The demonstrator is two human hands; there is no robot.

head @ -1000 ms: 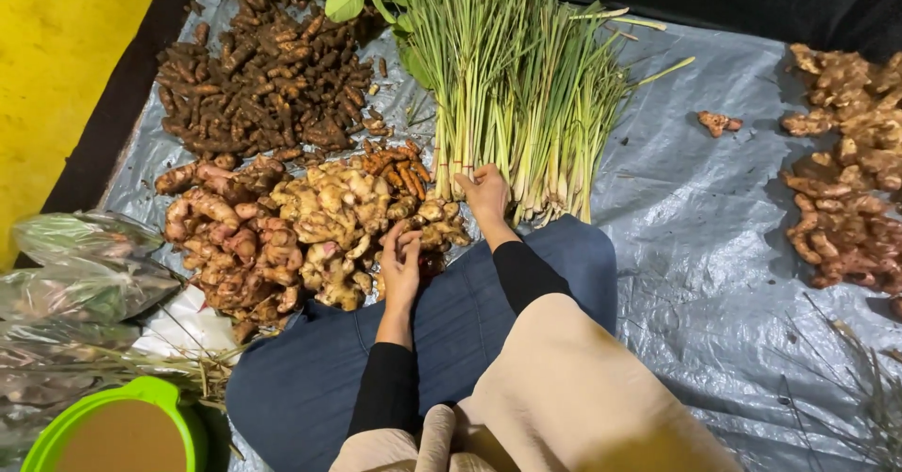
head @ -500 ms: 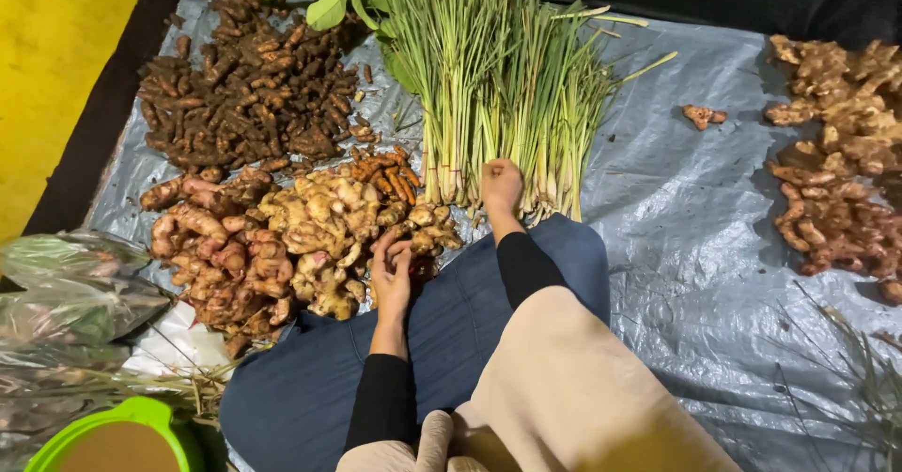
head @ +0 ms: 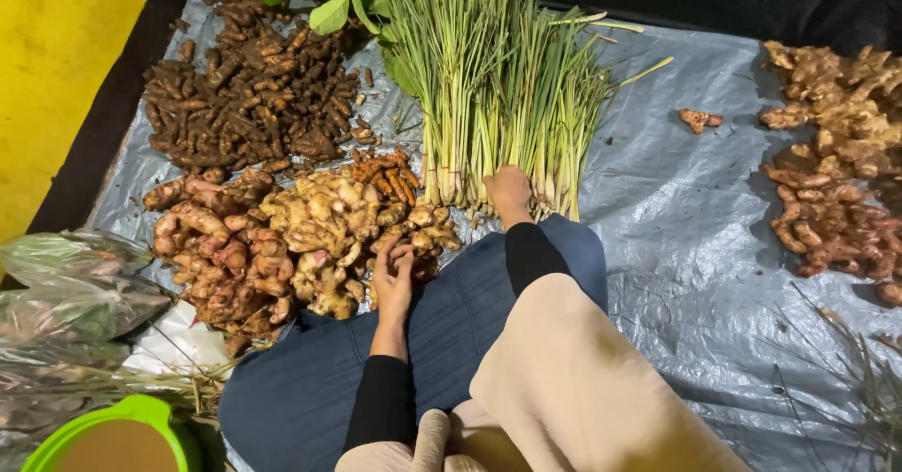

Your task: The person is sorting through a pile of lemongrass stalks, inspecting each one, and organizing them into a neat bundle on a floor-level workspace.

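My left hand [head: 393,275] rests at the near edge of a pale ginger pile [head: 329,223], its fingers curled around a small root. My right hand [head: 508,190] presses on the cut ends of the lemongrass bundles [head: 498,87], which fan out away from me. A small heap of orange turmeric [head: 385,171] lies between the ginger and the lemongrass. Pinkish galangal roots [head: 216,251] sit left of the ginger. Both sleeves are black, and my blue-clad knee [head: 451,312] lies under the arms.
A dark brown root pile [head: 244,96] lies at the far left on the grey plastic sheet [head: 658,209]. More ginger [head: 836,153] is heaped at the right edge, with one loose piece [head: 700,118]. Clear plastic bags [head: 66,294] and a green lidded tub [head: 113,434] sit near left.
The view has shifted slightly. My left hand has curled its fingers at the ginger's edge. My right hand stays on the lemongrass ends.
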